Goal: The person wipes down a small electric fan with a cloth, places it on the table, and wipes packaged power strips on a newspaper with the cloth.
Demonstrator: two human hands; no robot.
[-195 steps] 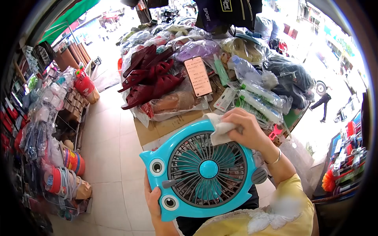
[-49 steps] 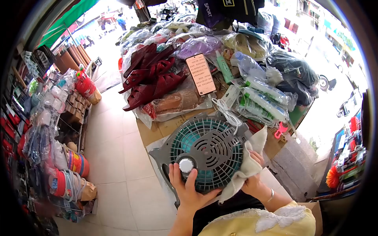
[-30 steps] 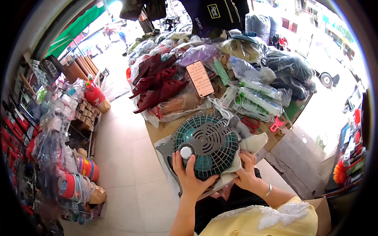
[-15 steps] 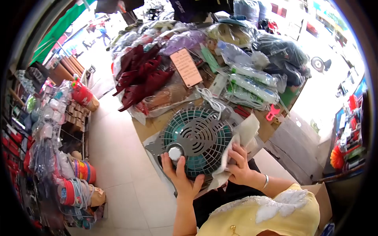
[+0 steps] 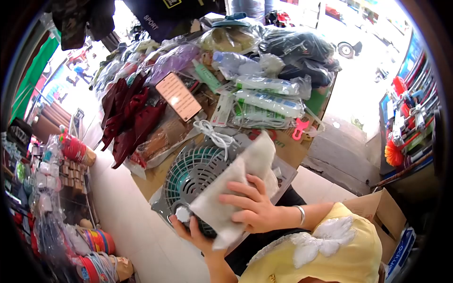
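Note:
A grey fan [image 5: 192,172] with a round grille and teal blades lies on the cardboard-covered table in front of me. My left hand [image 5: 200,238] holds its near corner, with fingers beside the white knob [image 5: 183,214]; the thumb is mostly hidden. A whitish cloth [image 5: 226,195] covers the right part of the grille. My right hand [image 5: 250,203] has it under its spread fingers, pressed against the fan. Past the fan lies a coiled white cord [image 5: 214,134].
Behind the fan are a phone [image 5: 178,96] with a lit screen, dark red straps [image 5: 127,113], bagged goods [image 5: 269,96] and a pink plastic piece [image 5: 299,129]. Packed shelves [image 5: 52,188] stand left. An open cardboard box [image 5: 377,210] is at right.
My right hand has brought the cloth leftward from the fan's right edge onto the grille. My left hand stays by the knob. The whole view has shifted.

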